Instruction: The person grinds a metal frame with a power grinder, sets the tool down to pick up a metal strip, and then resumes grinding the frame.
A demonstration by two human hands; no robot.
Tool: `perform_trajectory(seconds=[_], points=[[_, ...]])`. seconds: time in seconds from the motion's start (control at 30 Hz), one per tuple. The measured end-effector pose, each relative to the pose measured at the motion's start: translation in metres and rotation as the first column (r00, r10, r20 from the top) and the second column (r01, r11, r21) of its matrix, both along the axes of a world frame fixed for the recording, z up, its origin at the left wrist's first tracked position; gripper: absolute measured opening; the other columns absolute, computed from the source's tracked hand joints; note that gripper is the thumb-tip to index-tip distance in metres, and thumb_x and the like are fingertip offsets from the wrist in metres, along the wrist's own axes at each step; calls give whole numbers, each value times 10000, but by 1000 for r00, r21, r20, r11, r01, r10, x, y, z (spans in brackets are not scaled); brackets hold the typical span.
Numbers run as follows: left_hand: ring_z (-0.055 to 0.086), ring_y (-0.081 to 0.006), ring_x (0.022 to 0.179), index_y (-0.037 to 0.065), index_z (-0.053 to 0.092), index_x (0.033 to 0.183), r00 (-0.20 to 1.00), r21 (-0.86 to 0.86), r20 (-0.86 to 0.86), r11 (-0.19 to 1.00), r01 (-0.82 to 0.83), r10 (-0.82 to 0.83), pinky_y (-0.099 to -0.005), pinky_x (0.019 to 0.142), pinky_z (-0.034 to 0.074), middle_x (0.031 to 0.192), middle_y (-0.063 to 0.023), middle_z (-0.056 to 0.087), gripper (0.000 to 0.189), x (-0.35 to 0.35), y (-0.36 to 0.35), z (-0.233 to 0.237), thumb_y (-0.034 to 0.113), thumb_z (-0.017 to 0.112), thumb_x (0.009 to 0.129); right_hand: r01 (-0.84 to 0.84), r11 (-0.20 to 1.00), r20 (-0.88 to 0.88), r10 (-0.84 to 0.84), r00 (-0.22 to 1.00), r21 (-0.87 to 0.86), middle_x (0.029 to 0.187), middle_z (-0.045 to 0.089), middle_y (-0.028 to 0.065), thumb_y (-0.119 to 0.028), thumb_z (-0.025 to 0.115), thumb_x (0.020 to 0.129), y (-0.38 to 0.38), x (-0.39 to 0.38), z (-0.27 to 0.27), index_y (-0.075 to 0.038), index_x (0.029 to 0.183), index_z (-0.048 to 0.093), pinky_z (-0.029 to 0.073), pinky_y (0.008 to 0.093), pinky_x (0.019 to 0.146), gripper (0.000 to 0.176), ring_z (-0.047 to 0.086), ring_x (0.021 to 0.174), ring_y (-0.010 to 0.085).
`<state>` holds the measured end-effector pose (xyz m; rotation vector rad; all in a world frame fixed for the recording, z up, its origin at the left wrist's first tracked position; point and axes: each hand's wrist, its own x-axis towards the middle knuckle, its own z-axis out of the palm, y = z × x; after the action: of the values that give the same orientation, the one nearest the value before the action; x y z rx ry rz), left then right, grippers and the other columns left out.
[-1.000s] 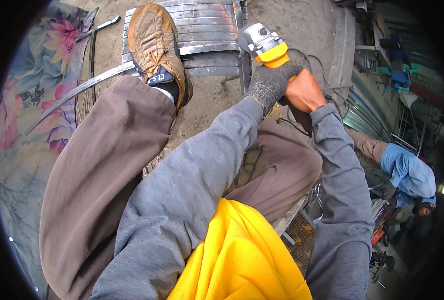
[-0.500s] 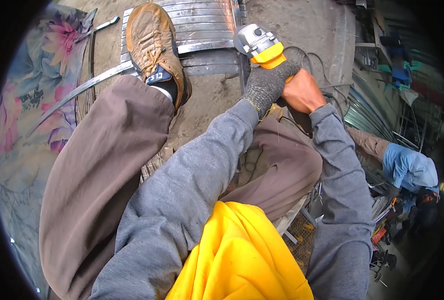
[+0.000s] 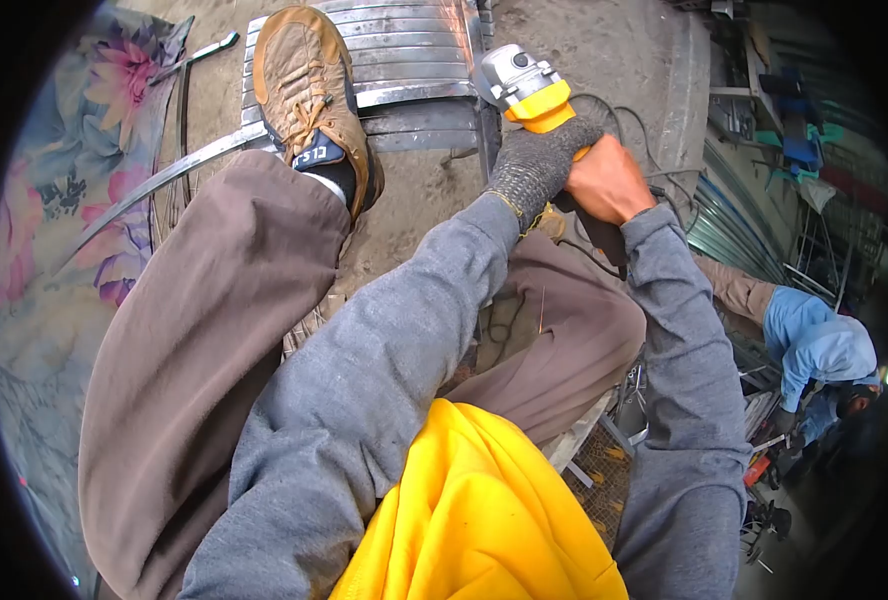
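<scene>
An angle grinder [image 3: 544, 106] with a silver head and yellow body is held in both my hands. My left hand [image 3: 542, 158], in a dark grey knitted glove, wraps round the body just behind the yellow collar. Bare and closed, my right hand [image 3: 609, 182] grips the rear of the tool. The grinder's head is at the right edge of a slatted metal panel [image 3: 414, 72], and orange sparks spray up along that edge. Its disc is mostly hidden. My brown shoe [image 3: 304, 85] rests on the panel's left part.
A long metal strip [image 3: 169, 185] runs out left beneath my shoe, near a flowered cloth [image 3: 39, 240]. A dark cable [image 3: 644, 130] loops on the ground right of the grinder. Metal lengths [image 3: 732, 225] lie farther right, and a person in blue [image 3: 814, 335] bends over there.
The grinder and both my hands have shifted very slightly, the head tilting a little to the right. The other person's upper body and arm have moved. Sparks continue at the panel's edge.
</scene>
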<state>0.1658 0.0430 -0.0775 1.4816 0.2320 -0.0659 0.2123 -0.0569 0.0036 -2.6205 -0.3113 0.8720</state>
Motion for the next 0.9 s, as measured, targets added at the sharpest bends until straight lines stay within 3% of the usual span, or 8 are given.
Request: perform_trajectory(seconds=[0.1,0.17,0.4,0.5,0.7,0.73,0.83,0.9], points=[[661,-288,981,171,686,1116,1000,69,28,998,0,-2,-383,816,515,1057,-193,672,350,0,2,-8,416,619,874,13,998,79,-8,997,-65,926,703,216,-339,723,757,5,-4,-1,38,982,671,512,381,763,442,692,899,322],[659,-294,990,169,689,1106,985,354,162,935,3,-65,-383,824,515,1061,-198,670,347,3,1,-12,418,623,873,45,999,63,-43,997,-27,953,698,228,-369,730,750,9,-7,7,35,997,670,511,384,783,478,685,936,340],[658,-314,1001,254,659,1172,953,-340,-297,939,-54,-53,-395,838,518,1132,-198,653,286,1,-4,-4,341,550,922,13,997,59,-8,998,-74,986,690,234,-386,721,754,4,-9,0,19,1029,665,505,396,810,493,666,990,362],[659,-300,1001,246,667,1158,994,28,-53,995,97,-96,-384,836,520,1130,-184,655,276,-4,6,-1,335,565,918,42,999,76,-40,996,-21,1021,668,270,-406,664,779,7,-10,-2,-1,1022,682,511,433,840,472,631,1021,418],[629,-221,1018,144,699,1136,974,-320,-227,944,-86,12,-344,864,520,1131,-146,639,298,3,-1,4,302,654,887,11,998,45,-8,999,-66,1023,669,270,-408,675,774,1,-4,-2,6,1027,678,511,433,841,485,637,1022,409],[623,-220,1030,134,685,1161,998,33,-8,998,56,-56,-345,877,514,1123,-146,639,331,-1,-2,-11,304,668,877,10,999,37,-8,999,-42,1020,670,270,-408,680,769,-5,-3,-11,11,1019,679,511,431,841,487,639,1021,406],[634,-214,985,68,670,1148,994,258,76,965,54,-76,-346,850,525,1091,-142,643,411,-1,-5,-19,329,720,834,24,1000,28,-24,999,6,1017,672,271,-403,697,754,1,-5,-6,26,1004,678,510,425,842,498,642,1023,401],[640,-213,971,66,667,1142,996,15,-76,999,38,-37,-343,838,530,1078,-143,646,417,4,3,-3,339,722,832,53,998,13,-52,999,-45,1017,672,273,-400,700,753,10,-7,8,30,1014,674,511,422,840,504,641,1021,406]])
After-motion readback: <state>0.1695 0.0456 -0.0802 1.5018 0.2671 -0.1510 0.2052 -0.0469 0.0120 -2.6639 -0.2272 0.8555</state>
